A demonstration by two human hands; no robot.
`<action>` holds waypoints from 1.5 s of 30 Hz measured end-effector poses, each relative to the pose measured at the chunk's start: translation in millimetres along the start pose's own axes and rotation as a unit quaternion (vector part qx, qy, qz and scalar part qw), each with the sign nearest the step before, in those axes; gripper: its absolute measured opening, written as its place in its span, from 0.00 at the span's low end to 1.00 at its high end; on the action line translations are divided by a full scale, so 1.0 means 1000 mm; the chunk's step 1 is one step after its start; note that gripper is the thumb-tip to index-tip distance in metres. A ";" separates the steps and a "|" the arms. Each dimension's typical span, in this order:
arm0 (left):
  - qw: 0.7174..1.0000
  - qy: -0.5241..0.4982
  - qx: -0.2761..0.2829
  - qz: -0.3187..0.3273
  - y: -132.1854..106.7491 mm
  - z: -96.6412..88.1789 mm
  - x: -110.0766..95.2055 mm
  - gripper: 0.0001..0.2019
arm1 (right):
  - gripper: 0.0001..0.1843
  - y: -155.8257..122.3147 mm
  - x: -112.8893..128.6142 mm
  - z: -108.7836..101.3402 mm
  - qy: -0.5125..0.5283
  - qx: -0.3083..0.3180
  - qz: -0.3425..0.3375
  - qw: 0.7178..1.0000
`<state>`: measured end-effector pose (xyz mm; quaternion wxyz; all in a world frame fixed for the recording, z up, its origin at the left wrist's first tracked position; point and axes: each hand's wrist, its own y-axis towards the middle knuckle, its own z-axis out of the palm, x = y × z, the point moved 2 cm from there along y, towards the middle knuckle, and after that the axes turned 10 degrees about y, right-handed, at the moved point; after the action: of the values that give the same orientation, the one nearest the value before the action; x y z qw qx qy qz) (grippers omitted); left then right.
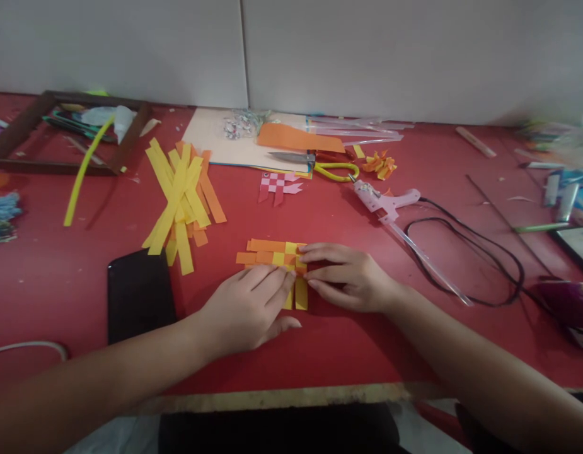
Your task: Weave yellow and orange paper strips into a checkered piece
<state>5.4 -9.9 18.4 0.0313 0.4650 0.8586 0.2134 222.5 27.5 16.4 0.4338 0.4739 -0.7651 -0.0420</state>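
Lying on the red table (348,353): woven paper piece (278,258), flat, partly covered.
Left hand (244,309): lay over it, fingers together, thumb apart.
Right hand (350,277): fingers slightly spread at its right edge; couldn't tell if they pinched.
Paper feel: probably featherlight, bendy, easily creased; checkered middle seemed safer to hold than loose strip ends (301,294).

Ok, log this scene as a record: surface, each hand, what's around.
Surface: red tabletop
Left hand: laid over woven orange-and-yellow paper strips
Right hand: fingertips at those strips' right edge
To the left: loose yellow and orange paper strips; flat black rectangular device
Beyond: pink-and-white checked paper fish; yellow-handled metal scissors
To the right: pink plastic glue gun
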 end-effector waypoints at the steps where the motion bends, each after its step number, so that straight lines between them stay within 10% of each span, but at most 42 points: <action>1: 1.000 -0.004 0.011 -0.002 0.000 0.001 0.000 0.28 | 0.06 0.000 0.000 0.000 0.001 0.001 0.001 1.000; 25: 0.987 -0.124 0.096 -0.023 0.015 0.004 0.042 0.14 | 0.08 0.002 0.000 0.002 -0.007 -0.001 0.014 1.000; 45: 0.993 -0.109 0.053 -0.011 0.014 -0.002 0.038 0.11 | 0.07 0.000 -0.005 0.003 -0.002 0.004 0.023 1.000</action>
<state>-5.8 26.8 31.5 0.1025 0.4770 0.8652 0.1156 221.5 30.0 11.7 0.4312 0.4580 -0.7768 -0.0297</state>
